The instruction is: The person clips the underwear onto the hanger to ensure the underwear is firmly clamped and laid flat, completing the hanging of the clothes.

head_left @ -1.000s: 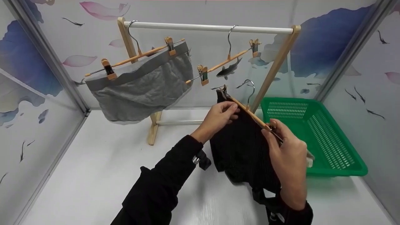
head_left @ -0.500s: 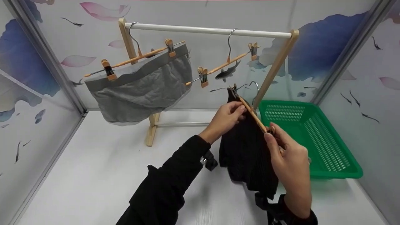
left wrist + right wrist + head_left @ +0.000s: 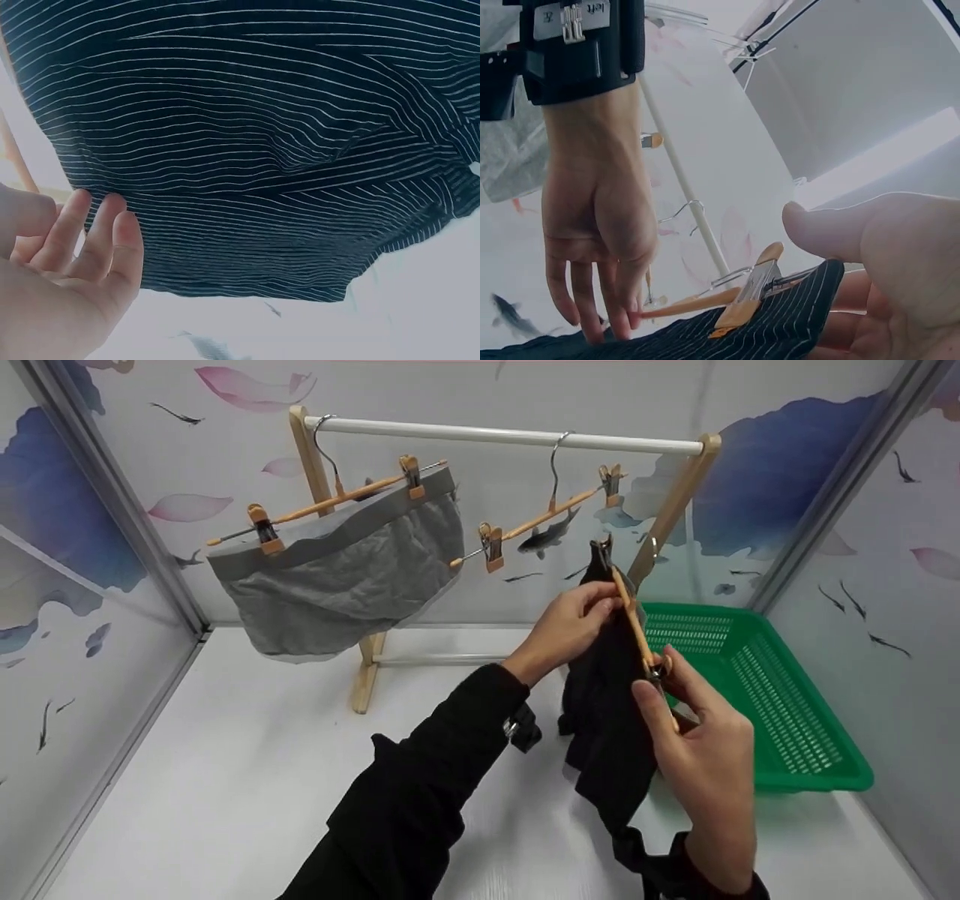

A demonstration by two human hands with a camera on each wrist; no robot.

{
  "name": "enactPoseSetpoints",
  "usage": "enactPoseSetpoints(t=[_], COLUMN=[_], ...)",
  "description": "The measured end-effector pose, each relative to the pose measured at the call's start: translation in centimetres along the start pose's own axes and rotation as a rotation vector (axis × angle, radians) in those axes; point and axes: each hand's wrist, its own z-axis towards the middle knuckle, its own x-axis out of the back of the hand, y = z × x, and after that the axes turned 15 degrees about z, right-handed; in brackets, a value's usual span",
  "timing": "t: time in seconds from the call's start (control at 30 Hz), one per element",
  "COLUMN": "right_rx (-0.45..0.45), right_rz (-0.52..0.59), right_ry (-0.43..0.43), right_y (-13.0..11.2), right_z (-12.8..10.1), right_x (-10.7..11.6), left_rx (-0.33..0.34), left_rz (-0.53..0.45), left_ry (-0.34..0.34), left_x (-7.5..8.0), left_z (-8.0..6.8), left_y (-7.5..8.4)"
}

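Observation:
Dark underpants (image 3: pixel 611 712) with thin white stripes hang from a wooden clip hanger (image 3: pixel 634 615), held up in front of the rack. My left hand (image 3: pixel 566 626) pinches the waistband beside the hanger's bar, its thumb and index finger together. In the left wrist view the left fingertips (image 3: pixel 112 206) meet the striped cloth's edge. At the near end, my right hand (image 3: pixel 701 742) holds the hanger around its clip. The right wrist view shows that clip (image 3: pixel 750 292) biting the waistband, with right fingers behind the cloth and the thumb above. The far clip (image 3: pixel 601 551) also grips the waistband.
A rack (image 3: pixel 502 433) with a white rod stands at the back. Grey underpants (image 3: pixel 345 577) hang there from a clip hanger, beside another hanger (image 3: pixel 551 514) with bare clips. At the right is a green basket (image 3: pixel 814 690). Printed panels enclose the white table (image 3: pixel 247 780).
Both hands have carried the hanger and striped underpants to the right. The hanger has turned more end-on and its far end has risen. The rack and grey underpants stay put.

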Motion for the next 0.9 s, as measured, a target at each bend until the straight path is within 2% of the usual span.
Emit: enactPoseSetpoints(t=[0.3, 0.53, 0.77, 0.9], right_rx=[0.033, 0.036, -0.014, 0.008], right_rz=[-0.078, -0.114, -0.155, -0.108], right_ry=[0.051, 0.082, 0.060, 0.080], right_y=[-1.2, -2.2, -2.6, -2.4], right_z=[3.4, 5.6, 6.8, 7.6], right_x=[0.3, 0.4, -0.1, -0.8], left_rx=[-0.086, -0.061, -0.019, -0.017], left_rz=[0.107, 0.096, 0.132, 0.135], left_ry=[-0.073, -0.106, -0.147, -0.133], left_x=[0.6, 1.0, 1.5, 2.0], left_z=[2.7, 4.8, 5.2, 5.4], left_y=[3.0, 4.7, 5.1, 5.2])
